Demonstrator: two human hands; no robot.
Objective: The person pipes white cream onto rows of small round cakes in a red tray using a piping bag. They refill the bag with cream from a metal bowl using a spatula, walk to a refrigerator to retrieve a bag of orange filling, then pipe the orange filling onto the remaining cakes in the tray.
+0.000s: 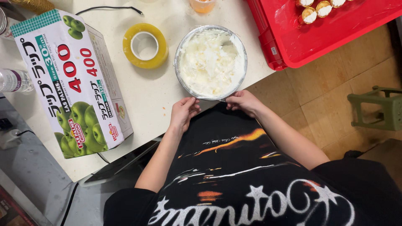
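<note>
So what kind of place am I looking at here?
Probably a home or small-shop food-prep spot: a metal bowl of white cream at the table edge, a big box of food wrap, and a red tray of small filled pastries.

Bright, even light falls from above me, casting soft short shadows beside the yellow tape roll (pixel 145 45) and long cardboard film box (pixel 72 81), with glare on the glossy red plastic tray (pixel 335 35), everything sharp.

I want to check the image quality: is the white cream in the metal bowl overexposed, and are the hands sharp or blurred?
Head view: the cream in the metal bowl is very bright, with little texture visible; the left hand and right hand are fairly sharp, without motion blur; soft shadows lie under the tape roll; glare shows on the red tray.
</note>
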